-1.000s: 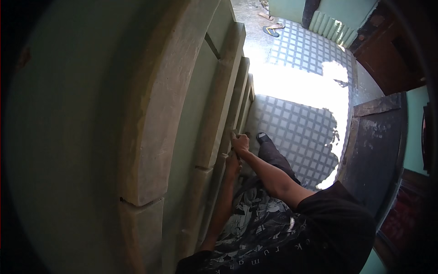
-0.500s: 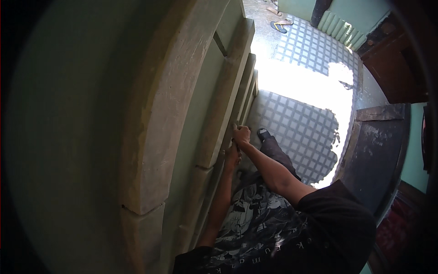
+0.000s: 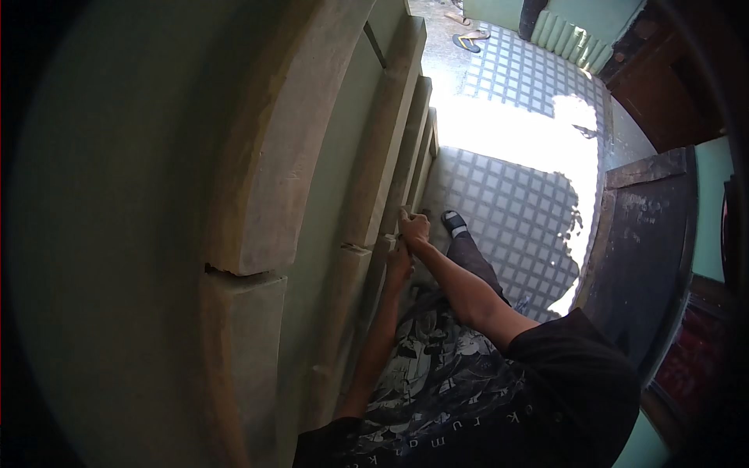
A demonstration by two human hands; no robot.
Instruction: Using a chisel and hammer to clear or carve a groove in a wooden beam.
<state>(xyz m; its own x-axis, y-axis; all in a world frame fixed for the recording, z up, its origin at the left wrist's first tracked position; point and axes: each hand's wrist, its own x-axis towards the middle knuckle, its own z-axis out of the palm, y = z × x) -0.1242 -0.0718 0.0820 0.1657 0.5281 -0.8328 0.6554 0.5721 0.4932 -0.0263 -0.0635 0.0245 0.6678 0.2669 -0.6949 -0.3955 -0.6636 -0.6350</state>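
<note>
A tall pale-green wooden surface [image 3: 331,168], like a double door, rises close on my left. Thick worn crossbars [image 3: 275,179] run along it, and a seam splits each bar in two. My right hand [image 3: 413,227] is closed beside a lower bar [image 3: 398,199], its thumb raised against the wood. Just below it and nearer to me, my left hand [image 3: 400,261] is curled at the same bar, close to its seam. The two hands touch or nearly touch. Whatever lies inside their fingers is too small and dark to make out.
Grey-and-white checked floor [image 3: 499,207] spreads to the right, crossed by a bright sunlit patch. My sandalled foot [image 3: 453,222] stands beyond my hands. Flip-flops [image 3: 468,40] lie far off. A dark wooden panel [image 3: 644,234] stands at the right, with a brown cabinet-like piece [image 3: 663,90] behind.
The seams in the crossbars now appear higher in view, and the gap in the nearest bar looks wider. My hands stay almost in place. The floor has shifted slightly up and left.
</note>
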